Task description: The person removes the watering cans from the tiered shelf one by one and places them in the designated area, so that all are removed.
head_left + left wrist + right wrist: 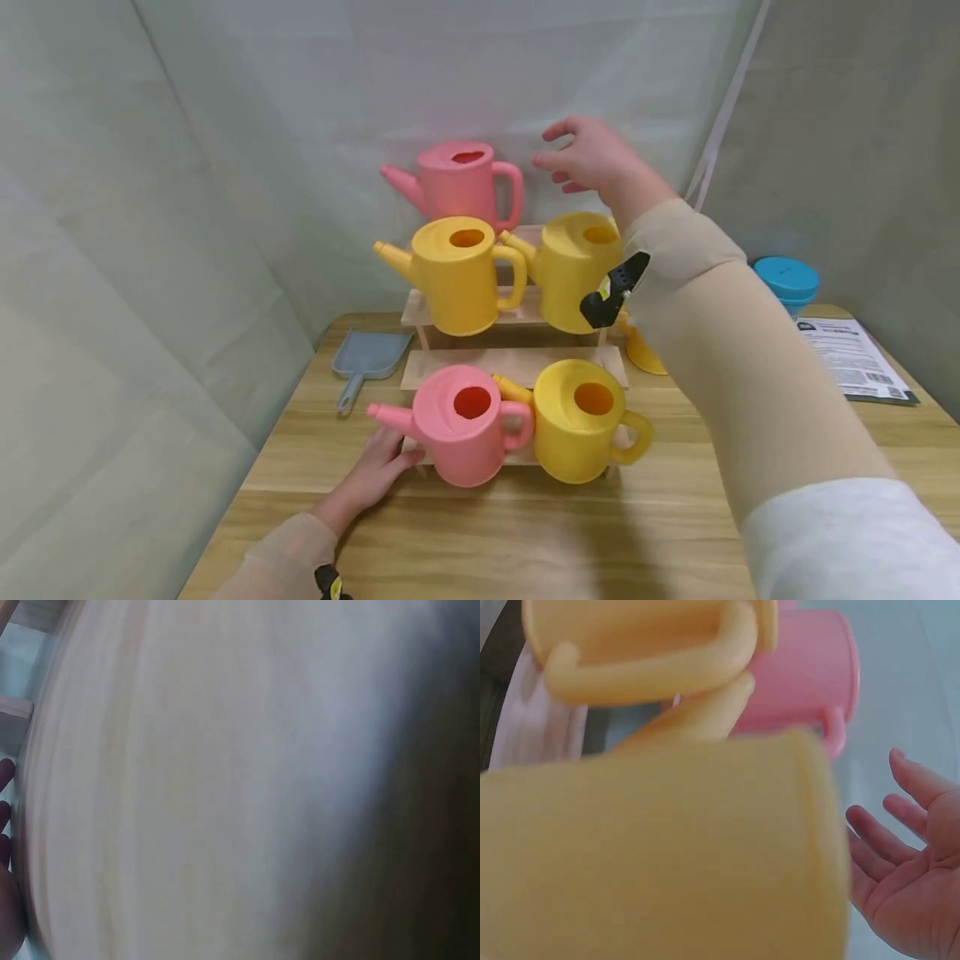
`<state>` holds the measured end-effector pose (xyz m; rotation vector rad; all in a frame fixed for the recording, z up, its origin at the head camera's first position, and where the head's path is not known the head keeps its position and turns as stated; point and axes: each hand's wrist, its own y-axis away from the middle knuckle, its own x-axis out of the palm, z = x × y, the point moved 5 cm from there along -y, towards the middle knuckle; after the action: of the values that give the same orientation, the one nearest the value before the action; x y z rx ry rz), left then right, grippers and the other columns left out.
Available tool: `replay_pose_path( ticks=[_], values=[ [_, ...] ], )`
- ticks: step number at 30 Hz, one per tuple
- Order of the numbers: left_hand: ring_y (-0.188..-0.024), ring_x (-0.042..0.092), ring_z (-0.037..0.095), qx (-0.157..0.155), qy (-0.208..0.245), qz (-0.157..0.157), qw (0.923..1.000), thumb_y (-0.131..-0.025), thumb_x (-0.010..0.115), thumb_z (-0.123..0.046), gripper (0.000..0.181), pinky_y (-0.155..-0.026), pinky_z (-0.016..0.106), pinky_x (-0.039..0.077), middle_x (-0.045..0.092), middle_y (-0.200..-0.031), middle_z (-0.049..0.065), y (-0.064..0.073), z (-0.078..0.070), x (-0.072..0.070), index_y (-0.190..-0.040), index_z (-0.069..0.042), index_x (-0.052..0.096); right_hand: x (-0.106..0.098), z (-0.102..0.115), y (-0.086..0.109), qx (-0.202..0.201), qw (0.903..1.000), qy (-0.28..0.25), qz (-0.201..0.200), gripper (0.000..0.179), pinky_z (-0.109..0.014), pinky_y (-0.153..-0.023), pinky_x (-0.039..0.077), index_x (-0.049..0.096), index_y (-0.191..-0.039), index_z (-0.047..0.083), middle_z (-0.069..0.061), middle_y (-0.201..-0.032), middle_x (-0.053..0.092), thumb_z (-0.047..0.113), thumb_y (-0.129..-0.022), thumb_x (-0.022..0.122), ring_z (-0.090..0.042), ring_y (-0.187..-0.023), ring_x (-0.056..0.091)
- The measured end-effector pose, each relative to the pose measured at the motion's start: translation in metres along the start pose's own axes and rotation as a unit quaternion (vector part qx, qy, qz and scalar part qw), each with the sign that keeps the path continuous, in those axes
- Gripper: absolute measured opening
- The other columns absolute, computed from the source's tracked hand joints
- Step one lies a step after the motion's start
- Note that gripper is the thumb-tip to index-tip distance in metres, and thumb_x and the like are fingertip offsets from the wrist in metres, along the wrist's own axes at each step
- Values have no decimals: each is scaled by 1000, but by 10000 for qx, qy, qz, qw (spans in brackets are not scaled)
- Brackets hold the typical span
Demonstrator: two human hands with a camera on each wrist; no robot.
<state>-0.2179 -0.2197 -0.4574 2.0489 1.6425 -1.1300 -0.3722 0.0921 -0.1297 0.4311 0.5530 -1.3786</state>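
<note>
My right hand (592, 157) is raised over the top tier of a stepped wooden rack (517, 358). Its fingers are spread and hold nothing, a short way right of the handle of a pink watering can (459, 185). In the right wrist view, this hand (922, 877) is beside a large yellow watering can (660, 847). My left hand (382, 462) rests at the left end of the lowest shelf, below the spout of another pink watering can (459, 433). Its fingertips are partly hidden there. Yellow watering cans stand on the middle tier (457, 283) and lowest shelf (573, 433).
A grey dustpan (369, 354) lies left of the rack on the wooden table (480, 542). To the right are a blue-lidded container (787, 279), a printed sheet (855, 358) and a partly hidden yellow object (643, 354). Pale fabric walls (315, 83) enclose the table.
</note>
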Motion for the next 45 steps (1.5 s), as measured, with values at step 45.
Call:
replay_pose_path(
  ticks=[45],
  values=[
    [-126, 35, 43, 236, -95, -203, 9995, -86, 59, -21, 54, -94, 65, 22, 41, -139, 24, 4, -5, 2, -136, -6, 46, 29, 6, -4, -111, 9949, 997, -75, 41, -26, -74, 46, 51, -120, 11, -5, -112, 55, 38, -90, 58, -19, -83, 51]
  ],
)
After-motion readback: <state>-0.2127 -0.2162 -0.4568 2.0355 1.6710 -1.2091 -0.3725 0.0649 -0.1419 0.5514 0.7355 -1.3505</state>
